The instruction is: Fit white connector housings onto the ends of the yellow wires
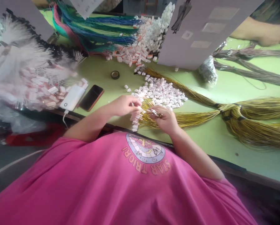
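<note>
My left hand [125, 105] has thumb and fingertips pinched together at a small white plastic connector, partly hidden by the fingers. Close beside it, my right hand [165, 118] is closed around thin wires whose metal-tipped ends stick out past the fingers. Yellow and black wires [198, 118] run from under that hand to the right in a bundle. Just beyond both hands lies a heap of loose white connectors [164, 92]. Below my left fingertips, a row of connectors [135, 122] hangs close to the table edge, on wire ends.
A phone [91, 97] and a white power bank [73, 97] with a cable lie on the left, beside piled white wires [18, 59]. A tape roll [115, 74] sits farther back. A grey upright panel [200, 31] stands behind; another person's arm [259, 31] is at far right.
</note>
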`<move>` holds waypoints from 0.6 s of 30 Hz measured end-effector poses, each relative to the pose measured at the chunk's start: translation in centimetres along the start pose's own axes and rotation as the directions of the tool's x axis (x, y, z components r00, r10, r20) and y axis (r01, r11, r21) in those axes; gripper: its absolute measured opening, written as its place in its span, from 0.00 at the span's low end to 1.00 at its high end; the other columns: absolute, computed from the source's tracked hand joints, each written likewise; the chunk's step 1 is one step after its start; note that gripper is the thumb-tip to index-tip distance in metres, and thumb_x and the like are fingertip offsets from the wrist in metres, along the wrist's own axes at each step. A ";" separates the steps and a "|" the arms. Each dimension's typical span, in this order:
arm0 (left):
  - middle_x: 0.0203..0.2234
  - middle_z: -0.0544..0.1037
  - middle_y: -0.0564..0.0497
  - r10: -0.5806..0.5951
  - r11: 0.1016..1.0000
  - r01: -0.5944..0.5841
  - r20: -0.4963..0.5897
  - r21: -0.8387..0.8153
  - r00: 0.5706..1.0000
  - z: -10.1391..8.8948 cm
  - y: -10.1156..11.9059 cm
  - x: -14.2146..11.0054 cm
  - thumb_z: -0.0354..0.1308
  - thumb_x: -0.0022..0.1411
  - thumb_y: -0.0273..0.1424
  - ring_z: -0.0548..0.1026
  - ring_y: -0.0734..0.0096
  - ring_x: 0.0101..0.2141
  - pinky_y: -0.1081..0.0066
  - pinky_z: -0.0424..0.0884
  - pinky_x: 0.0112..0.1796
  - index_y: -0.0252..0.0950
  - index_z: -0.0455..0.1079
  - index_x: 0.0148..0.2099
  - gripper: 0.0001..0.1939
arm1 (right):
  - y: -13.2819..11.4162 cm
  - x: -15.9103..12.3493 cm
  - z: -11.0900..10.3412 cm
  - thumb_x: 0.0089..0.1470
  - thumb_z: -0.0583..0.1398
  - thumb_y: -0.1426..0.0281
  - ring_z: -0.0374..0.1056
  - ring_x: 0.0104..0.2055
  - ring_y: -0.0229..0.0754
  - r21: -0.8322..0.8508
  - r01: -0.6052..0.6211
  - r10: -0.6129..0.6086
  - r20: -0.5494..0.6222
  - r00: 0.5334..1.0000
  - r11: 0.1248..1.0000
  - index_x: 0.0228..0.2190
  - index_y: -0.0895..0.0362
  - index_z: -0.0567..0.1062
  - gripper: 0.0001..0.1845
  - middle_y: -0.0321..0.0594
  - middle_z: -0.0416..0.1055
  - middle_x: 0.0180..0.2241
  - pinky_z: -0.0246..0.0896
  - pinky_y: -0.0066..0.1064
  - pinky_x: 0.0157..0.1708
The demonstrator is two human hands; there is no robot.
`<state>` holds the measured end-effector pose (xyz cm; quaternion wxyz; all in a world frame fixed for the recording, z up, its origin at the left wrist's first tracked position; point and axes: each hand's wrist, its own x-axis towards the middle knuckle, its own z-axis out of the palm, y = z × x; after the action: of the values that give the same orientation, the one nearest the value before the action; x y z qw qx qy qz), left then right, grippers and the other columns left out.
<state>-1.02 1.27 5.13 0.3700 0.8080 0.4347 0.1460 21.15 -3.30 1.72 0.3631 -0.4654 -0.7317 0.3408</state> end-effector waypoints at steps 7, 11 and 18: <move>0.42 0.74 0.43 -0.117 0.937 0.184 -0.231 0.295 0.966 0.0 -8.0 5.3 0.52 0.61 0.29 0.71 0.65 0.43 0.66 0.64 0.48 0.32 0.73 0.47 0.14 | 0.0 0.0 -0.7 0.44 0.62 0.66 0.65 0.26 0.37 0.133 -0.188 0.185 0.037 0.982 0.973 0.27 0.58 0.78 0.09 0.36 0.72 0.22 0.60 0.31 0.29; 0.40 0.73 0.42 -0.096 0.921 0.160 -0.193 0.354 0.977 1.3 -9.1 6.4 0.54 0.59 0.30 0.70 0.64 0.42 0.67 0.64 0.46 0.31 0.74 0.42 0.12 | 0.0 -0.1 -0.6 0.47 0.59 0.66 0.63 0.24 0.36 0.170 -0.200 0.190 0.070 0.979 0.965 0.24 0.59 0.76 0.09 0.35 0.69 0.19 0.58 0.30 0.29; 0.30 0.74 0.49 -0.232 0.964 0.258 -0.275 0.063 0.933 0.2 -5.6 4.0 0.57 0.53 0.25 0.69 0.72 0.29 0.70 0.66 0.35 0.33 0.72 0.42 0.13 | -0.8 -0.1 -0.6 0.45 0.59 0.64 0.64 0.27 0.38 0.101 -0.178 0.176 0.036 0.984 0.979 0.25 0.59 0.76 0.10 0.36 0.71 0.23 0.56 0.30 0.29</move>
<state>-1.95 6.37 0.62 0.2839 0.7377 0.5842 0.1839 21.33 -3.55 2.63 0.3453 -0.5046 -0.6734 0.4155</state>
